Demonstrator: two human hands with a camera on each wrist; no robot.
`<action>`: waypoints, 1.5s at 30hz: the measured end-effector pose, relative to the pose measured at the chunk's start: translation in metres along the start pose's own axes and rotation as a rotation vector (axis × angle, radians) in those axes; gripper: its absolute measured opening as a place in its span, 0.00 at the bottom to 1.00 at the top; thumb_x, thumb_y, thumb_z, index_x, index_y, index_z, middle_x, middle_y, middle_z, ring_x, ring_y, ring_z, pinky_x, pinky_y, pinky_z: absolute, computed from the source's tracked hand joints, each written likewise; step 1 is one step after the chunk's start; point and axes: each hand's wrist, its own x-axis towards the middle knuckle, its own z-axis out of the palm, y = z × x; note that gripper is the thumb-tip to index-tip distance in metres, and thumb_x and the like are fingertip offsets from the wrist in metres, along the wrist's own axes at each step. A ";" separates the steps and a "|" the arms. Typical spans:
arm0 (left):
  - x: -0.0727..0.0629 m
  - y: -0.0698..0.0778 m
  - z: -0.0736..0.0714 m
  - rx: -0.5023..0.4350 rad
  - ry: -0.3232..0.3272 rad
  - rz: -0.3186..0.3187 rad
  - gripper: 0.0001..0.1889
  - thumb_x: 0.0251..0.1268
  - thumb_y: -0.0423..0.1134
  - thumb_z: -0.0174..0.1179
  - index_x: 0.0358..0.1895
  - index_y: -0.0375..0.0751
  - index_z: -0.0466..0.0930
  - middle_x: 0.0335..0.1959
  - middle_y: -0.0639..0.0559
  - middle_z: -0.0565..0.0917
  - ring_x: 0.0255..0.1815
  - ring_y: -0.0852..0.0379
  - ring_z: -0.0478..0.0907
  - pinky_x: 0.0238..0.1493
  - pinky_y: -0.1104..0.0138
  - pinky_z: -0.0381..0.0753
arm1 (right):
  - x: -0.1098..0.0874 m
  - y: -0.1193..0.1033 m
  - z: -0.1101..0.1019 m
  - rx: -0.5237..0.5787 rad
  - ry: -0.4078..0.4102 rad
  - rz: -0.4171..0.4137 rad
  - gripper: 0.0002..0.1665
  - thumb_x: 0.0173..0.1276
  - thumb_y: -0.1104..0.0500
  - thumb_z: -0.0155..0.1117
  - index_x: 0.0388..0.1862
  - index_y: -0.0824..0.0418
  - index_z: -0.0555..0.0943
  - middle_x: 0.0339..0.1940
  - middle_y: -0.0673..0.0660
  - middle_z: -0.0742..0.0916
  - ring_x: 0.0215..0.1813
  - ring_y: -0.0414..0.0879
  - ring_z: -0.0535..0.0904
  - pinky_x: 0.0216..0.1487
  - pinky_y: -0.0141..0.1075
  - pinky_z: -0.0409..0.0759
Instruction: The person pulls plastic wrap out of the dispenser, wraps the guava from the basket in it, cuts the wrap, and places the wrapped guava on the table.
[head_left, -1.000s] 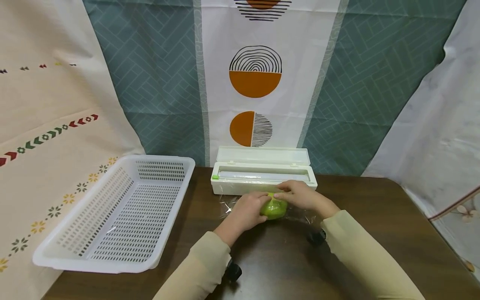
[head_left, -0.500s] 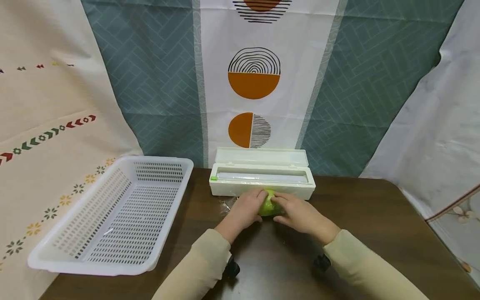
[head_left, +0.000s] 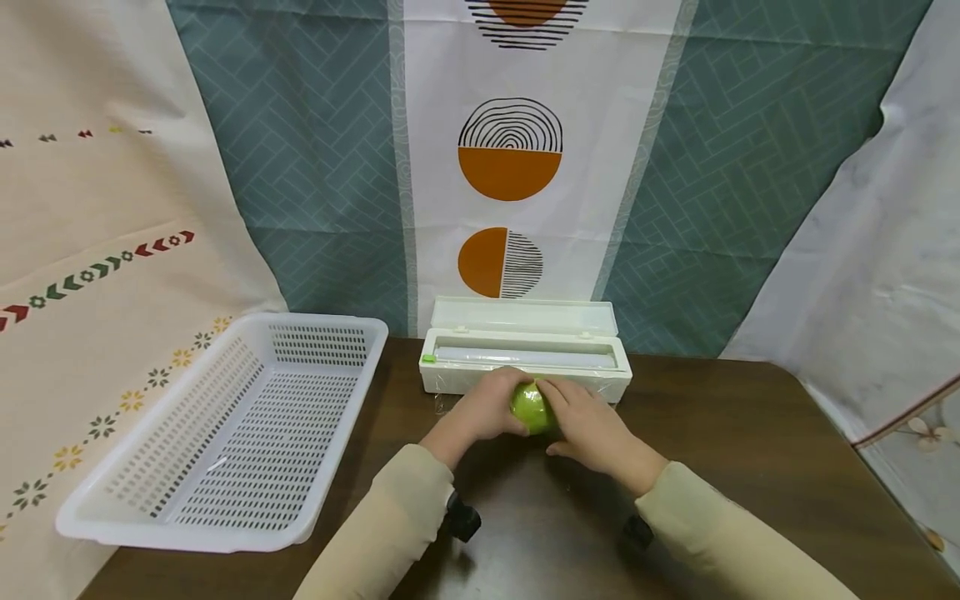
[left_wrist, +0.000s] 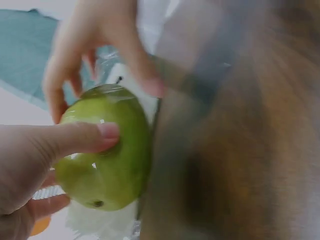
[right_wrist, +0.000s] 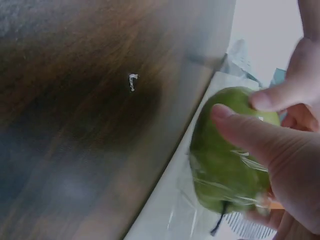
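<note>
A green pear (head_left: 530, 408) with a dark stem is wrapped in clear cling film, just in front of a cling film box (head_left: 465, 382) with its lid up. My left hand (head_left: 486, 408) grips the pear, thumb across its near side and fingers around behind, as the left wrist view shows. From the right, my right hand (head_left: 596, 429) curls its fingers over the stem end; in the left wrist view its thumb (left_wrist: 150, 85) stands off the pear. Loose film (right_wrist: 185, 210) trails by the pear's stem end in the right wrist view.
A white perforated basket (head_left: 345, 429) stands on the left of the dark wooden table (head_left: 720, 433). Inside the box lies a film roll (head_left: 525, 358), with a green cutter slide at its left end. A small white scrap (right_wrist: 132, 82) lies on the table. Cloths hang behind.
The pear has shifted slightly left and turned between my hands. The spread film on both sides has been drawn in around it, and my right hand has moved in over its right side.
</note>
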 end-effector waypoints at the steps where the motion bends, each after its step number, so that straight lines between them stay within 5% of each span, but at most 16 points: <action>1: 0.001 0.000 -0.004 -0.045 -0.015 -0.017 0.37 0.38 0.39 0.78 0.58 0.37 0.73 0.55 0.46 0.78 0.53 0.52 0.74 0.54 0.61 0.75 | 0.001 0.000 0.001 -0.019 0.004 -0.001 0.63 0.38 0.48 0.83 0.70 0.65 0.61 0.66 0.61 0.71 0.65 0.56 0.69 0.61 0.52 0.71; 5: 0.006 -0.002 -0.016 -0.128 -0.060 -0.063 0.37 0.39 0.40 0.77 0.59 0.38 0.74 0.54 0.48 0.79 0.49 0.54 0.75 0.52 0.62 0.75 | 0.007 -0.002 0.004 -0.062 0.025 0.002 0.66 0.34 0.50 0.85 0.70 0.66 0.59 0.65 0.61 0.71 0.65 0.56 0.68 0.59 0.52 0.71; 13: 0.004 -0.003 -0.019 -0.164 -0.066 -0.100 0.44 0.46 0.40 0.73 0.69 0.38 0.62 0.61 0.46 0.75 0.50 0.53 0.74 0.52 0.61 0.75 | 0.020 0.002 0.009 -0.018 0.087 0.017 0.53 0.37 0.53 0.84 0.61 0.64 0.65 0.52 0.59 0.75 0.52 0.53 0.75 0.48 0.48 0.78; 18: -0.007 0.006 -0.009 0.127 0.060 0.014 0.45 0.47 0.48 0.72 0.70 0.38 0.61 0.66 0.44 0.69 0.62 0.50 0.71 0.60 0.59 0.73 | 0.021 0.007 0.009 0.035 0.105 0.011 0.49 0.39 0.53 0.83 0.58 0.65 0.67 0.50 0.58 0.76 0.46 0.51 0.76 0.48 0.45 0.79; 22: -0.012 0.013 -0.002 0.379 0.115 0.074 0.47 0.43 0.53 0.74 0.67 0.38 0.64 0.63 0.45 0.70 0.61 0.50 0.70 0.61 0.58 0.72 | 0.020 0.012 0.010 0.071 0.130 -0.005 0.48 0.40 0.51 0.82 0.58 0.64 0.68 0.51 0.58 0.77 0.46 0.50 0.76 0.48 0.44 0.78; 29: -0.007 0.010 0.013 0.570 0.150 0.064 0.51 0.36 0.51 0.78 0.66 0.37 0.60 0.60 0.46 0.70 0.60 0.52 0.70 0.59 0.61 0.74 | 0.018 0.014 0.007 0.150 0.139 0.009 0.49 0.43 0.48 0.80 0.62 0.63 0.68 0.54 0.58 0.78 0.49 0.50 0.76 0.49 0.43 0.78; 37: -0.004 0.004 0.013 0.494 0.211 0.089 0.47 0.34 0.47 0.78 0.62 0.38 0.64 0.55 0.45 0.73 0.53 0.51 0.72 0.54 0.62 0.76 | 0.018 0.009 0.005 0.219 0.060 0.096 0.63 0.41 0.45 0.81 0.71 0.64 0.58 0.60 0.61 0.75 0.58 0.54 0.73 0.58 0.47 0.74; 45: -0.003 0.003 0.007 0.319 0.182 0.048 0.45 0.34 0.48 0.77 0.62 0.43 0.66 0.56 0.43 0.71 0.52 0.49 0.71 0.51 0.59 0.77 | 0.020 0.014 0.004 0.241 0.124 0.081 0.50 0.37 0.45 0.82 0.59 0.61 0.70 0.57 0.59 0.76 0.56 0.53 0.74 0.54 0.46 0.77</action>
